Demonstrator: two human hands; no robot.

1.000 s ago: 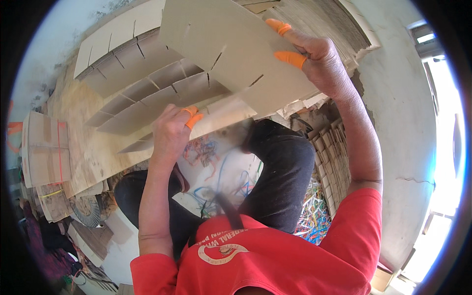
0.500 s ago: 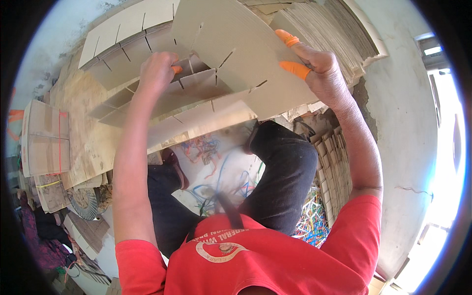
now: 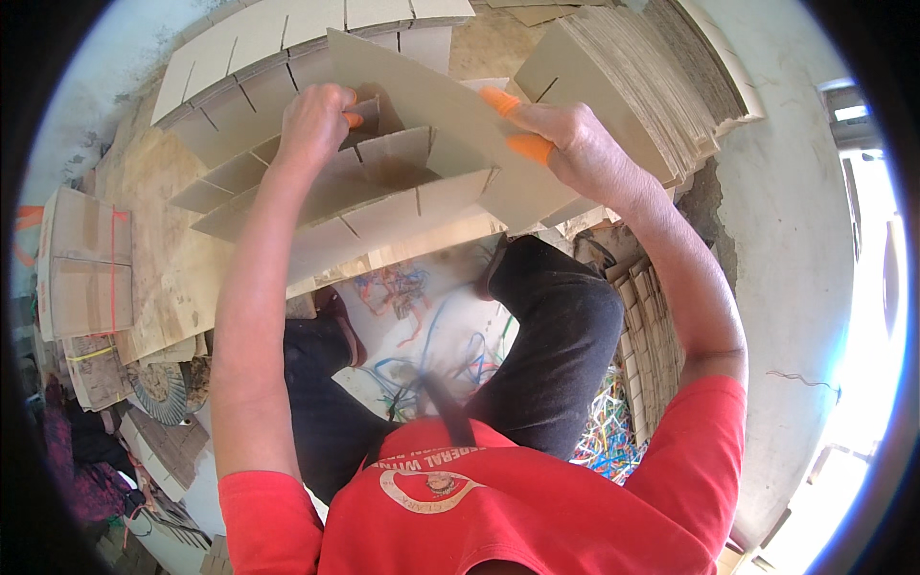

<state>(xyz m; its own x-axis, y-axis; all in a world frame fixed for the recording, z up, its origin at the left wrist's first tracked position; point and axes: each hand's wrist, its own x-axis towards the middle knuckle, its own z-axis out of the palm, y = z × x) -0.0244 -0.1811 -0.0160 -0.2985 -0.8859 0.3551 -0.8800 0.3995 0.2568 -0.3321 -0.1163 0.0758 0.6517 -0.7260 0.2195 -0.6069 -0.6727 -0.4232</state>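
Observation:
My right hand [image 3: 565, 144] grips the right part of a brown cardboard sheet [image 3: 412, 96], held slanting across several upright slotted strips. Orange covers show on two of its fingertips. To the left, my left hand [image 3: 321, 120] is closed, with orange fingertips, at the upper edge of a standing cardboard strip [image 3: 381, 115]; its grip is partly hidden by the hand itself. Nearer to me stand two more slotted strips, the closest one a long cardboard strip [image 3: 383, 213], meeting the slanting sheet at its right end.
A wooden board [image 3: 158, 278] carries the work. Behind are a row of slotted cardboard pieces [image 3: 316, 27] and, at right, a thick stack of cardboard sheets [image 3: 623, 91]. A strapped carton [image 3: 86, 264] stands at far left. Coloured strapping scraps [image 3: 613, 431] litter the floor near my legs.
My right hand has moved left and slightly down, bringing the cardboard sheet down and turning it more edge-on across the strips. My left hand has shifted slightly up and right.

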